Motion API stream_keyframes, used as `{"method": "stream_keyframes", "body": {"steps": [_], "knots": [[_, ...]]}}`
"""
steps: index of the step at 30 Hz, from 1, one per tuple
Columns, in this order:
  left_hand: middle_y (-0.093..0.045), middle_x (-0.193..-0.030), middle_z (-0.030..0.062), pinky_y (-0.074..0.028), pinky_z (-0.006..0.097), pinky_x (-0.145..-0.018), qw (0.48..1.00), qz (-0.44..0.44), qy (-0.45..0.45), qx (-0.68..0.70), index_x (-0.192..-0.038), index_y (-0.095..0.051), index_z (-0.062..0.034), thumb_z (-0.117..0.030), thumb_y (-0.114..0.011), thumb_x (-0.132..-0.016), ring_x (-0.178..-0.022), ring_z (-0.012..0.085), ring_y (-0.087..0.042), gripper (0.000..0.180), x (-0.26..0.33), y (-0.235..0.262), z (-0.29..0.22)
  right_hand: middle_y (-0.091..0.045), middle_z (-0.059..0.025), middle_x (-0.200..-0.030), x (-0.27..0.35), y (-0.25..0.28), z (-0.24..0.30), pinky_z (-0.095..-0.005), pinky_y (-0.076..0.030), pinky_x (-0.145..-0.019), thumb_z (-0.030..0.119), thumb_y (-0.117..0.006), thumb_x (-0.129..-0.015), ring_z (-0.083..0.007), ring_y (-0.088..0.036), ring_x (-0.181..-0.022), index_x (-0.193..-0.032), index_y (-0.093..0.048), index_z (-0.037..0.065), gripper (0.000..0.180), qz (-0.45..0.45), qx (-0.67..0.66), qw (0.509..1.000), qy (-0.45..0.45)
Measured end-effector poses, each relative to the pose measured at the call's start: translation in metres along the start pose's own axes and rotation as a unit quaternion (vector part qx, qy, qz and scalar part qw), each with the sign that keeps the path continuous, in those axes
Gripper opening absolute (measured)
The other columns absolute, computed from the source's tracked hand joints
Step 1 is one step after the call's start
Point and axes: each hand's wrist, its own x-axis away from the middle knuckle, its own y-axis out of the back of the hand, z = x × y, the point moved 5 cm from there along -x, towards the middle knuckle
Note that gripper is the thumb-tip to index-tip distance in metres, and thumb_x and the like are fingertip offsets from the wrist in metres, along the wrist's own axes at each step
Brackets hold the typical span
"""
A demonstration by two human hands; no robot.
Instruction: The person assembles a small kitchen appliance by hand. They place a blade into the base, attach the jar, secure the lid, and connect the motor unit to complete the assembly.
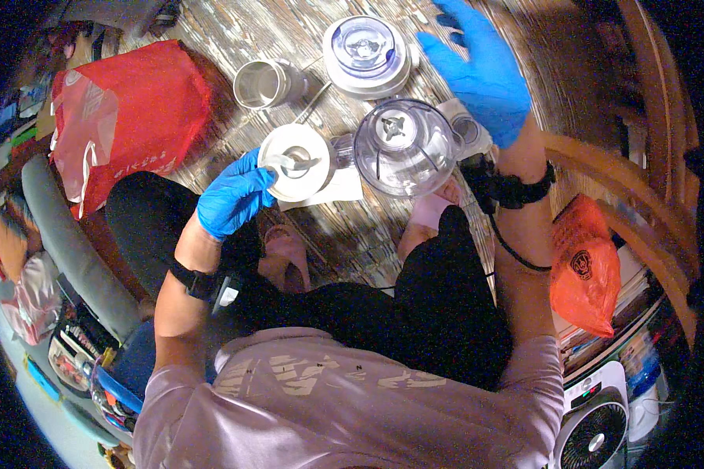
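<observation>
My left hand (236, 195), in a blue glove, grips the rim of a round white blade base (296, 162) with a metal blade at its centre. To the right of that piece stands a clear blender jar (405, 168) with a star-shaped blade at its bottom. My right hand (489, 82), gloved in blue too, is stretched out beyond the jar on the right, its fingers apart and nothing visible in them. Between the hands, farther off, sits a white appliance (365, 59) with a clear round top. A metal cup (260, 84) stands left of it.
At the far left a large red bag (137, 125) rests on the wooden floor (219, 31). An orange bag (585, 266) lies on the right beside curved wooden furniture (633, 195). A small fan (594, 438) is at the lower right. A grey cushioned edge (74, 227) curves along the left.
</observation>
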Motion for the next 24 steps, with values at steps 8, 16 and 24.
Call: {"method": "stream_keyframes", "body": {"steps": [8,16,24], "knots": [[-0.058,-0.127,0.0129,-0.046,0.034,-0.100,0.996,0.054,0.026,-0.066,-0.138,-0.040,0.0046,-0.004,-0.063,-0.086,-0.115,0.0221,-0.058,0.057,-0.008,-0.024,-0.001,-0.057,-0.0045,-0.103,0.032,0.026,-0.001,-0.0237,-0.046,-0.084,0.007,-0.055,-0.087,-0.0095,-0.053,-0.091,-0.131,-0.049,-0.005,0.046,-0.084,-0.044,0.993,-0.076],[-0.060,-0.106,0.0023,-0.047,0.024,-0.072,0.943,0.103,-0.125,-0.289,-0.128,-0.049,-0.0012,-0.006,-0.061,-0.089,-0.081,0.0073,-0.054,0.041,-0.022,-0.106,-0.026,-0.056,-0.0026,-0.097,0.060,0.054,-0.017,-0.0198,-0.044,-0.075,-0.002,-0.048,-0.089,-0.0062,-0.050,-0.082,-0.131,-0.049,-0.005,0.042,-0.131,-0.094,0.980,-0.113],[-0.059,-0.112,0.0263,-0.050,0.044,-0.087,0.560,-0.002,-0.335,-0.758,-0.129,-0.045,0.0037,-0.011,-0.061,-0.083,-0.101,0.0406,-0.060,0.051,-0.060,-0.160,0.004,-0.065,-0.0155,-0.113,0.079,0.070,-0.035,-0.0326,-0.049,-0.091,0.013,-0.062,-0.088,-0.0241,-0.064,-0.101,-0.128,-0.057,0.008,0.040,-0.172,0.056,0.983,-0.011]]}}
